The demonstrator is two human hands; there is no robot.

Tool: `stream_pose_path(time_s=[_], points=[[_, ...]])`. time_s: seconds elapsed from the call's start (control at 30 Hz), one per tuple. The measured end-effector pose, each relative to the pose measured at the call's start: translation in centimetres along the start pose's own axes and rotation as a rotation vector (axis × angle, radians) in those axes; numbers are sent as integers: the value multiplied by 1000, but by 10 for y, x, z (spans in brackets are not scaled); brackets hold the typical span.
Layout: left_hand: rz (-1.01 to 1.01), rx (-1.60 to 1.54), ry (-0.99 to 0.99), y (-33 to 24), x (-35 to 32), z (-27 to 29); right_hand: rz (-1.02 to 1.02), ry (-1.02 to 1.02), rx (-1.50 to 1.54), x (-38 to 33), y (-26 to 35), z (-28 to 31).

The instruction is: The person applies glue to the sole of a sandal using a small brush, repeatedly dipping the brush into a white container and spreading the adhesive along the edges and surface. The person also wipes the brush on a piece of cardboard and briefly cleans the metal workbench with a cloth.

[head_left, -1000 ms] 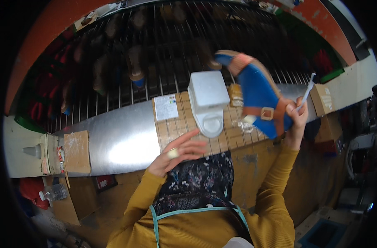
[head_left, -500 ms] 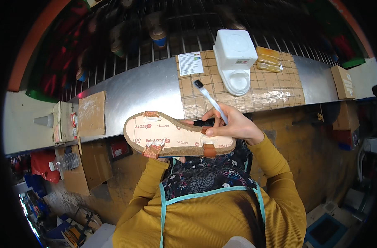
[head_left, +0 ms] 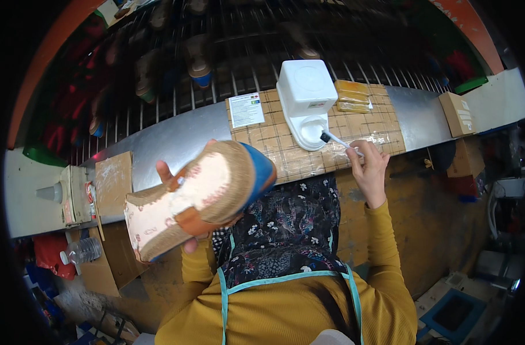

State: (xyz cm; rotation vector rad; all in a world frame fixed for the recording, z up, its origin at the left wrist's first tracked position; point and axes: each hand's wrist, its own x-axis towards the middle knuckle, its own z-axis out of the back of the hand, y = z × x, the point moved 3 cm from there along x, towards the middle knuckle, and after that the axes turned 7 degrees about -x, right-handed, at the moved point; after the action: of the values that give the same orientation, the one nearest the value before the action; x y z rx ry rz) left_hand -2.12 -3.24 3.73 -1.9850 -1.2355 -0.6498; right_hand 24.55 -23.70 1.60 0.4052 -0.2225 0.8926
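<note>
Brush (head_left: 339, 141) in R hand (head_left: 369, 168), bristles (head_left: 324, 137) L

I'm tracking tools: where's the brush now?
In the head view, right of centre, the right hand holds the brush, bristles beside the white container's cup.

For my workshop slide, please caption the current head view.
Left hand holds a shoe underside up; right hand holds a brush at the dish of the white container.

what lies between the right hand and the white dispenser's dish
The head view shows a white-handled toothbrush there, its black bristles at the dish.
</note>
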Motion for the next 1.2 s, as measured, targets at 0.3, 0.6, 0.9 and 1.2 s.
stream_pose_path(time_s=[0.3,0.6,0.9,1.2], points=[[-81,561,-399,-33,-18,35,138,-187,-202,18,8,-21],[-134,2094,332,-58,10,23,171,-107,-239,25,12,-15],[333,170,-605,8,-31,63,-446,429,691,12,-34,-49],[-194,1099,-14,78,-20,71,192,-471,35,32,74,45]])
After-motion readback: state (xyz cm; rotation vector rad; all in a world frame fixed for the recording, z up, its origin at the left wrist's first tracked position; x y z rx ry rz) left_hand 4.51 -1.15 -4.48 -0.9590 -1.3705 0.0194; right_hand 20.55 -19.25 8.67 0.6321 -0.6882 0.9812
